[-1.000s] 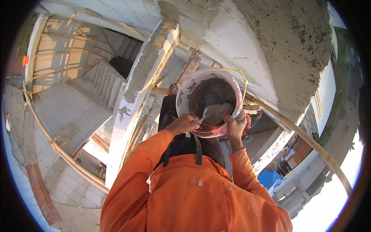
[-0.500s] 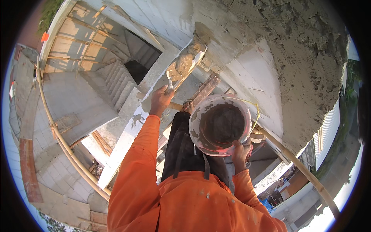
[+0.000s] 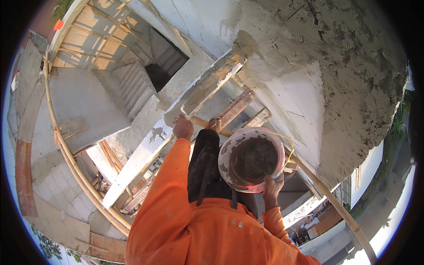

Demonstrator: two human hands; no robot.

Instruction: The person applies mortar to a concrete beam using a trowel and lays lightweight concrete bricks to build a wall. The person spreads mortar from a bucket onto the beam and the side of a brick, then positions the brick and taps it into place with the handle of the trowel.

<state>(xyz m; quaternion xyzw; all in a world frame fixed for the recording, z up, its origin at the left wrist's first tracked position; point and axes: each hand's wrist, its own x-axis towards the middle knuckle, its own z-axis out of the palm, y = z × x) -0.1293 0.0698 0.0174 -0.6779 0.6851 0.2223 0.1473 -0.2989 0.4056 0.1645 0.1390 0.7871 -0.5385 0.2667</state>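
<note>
My left hand (image 3: 182, 128) grips the handle end of a long flat trowel (image 3: 207, 90) loaded with grey mortar. Its far tip touches the rough wet plaster on the wall (image 3: 335, 75). My right hand (image 3: 271, 190) holds the rim of a white, mortar-stained bucket (image 3: 251, 159) in front of my waist, with dark mortar inside. Both of my arms are in orange sleeves. My foot (image 3: 215, 123) stands on a wooden plank (image 3: 238, 106) just beyond the bucket.
I stand high on scaffolding of planks and bamboo poles (image 3: 75, 172). Far below are a concrete stair (image 3: 137, 84), a paved yard (image 3: 62, 190) and a white ledge (image 3: 141, 154). A second pole (image 3: 335, 207) slants down to the right.
My left hand left the bucket and carried the mortar-loaded trowel up and away to the wall. The bucket dropped lower and to the right, held by my right hand alone.
</note>
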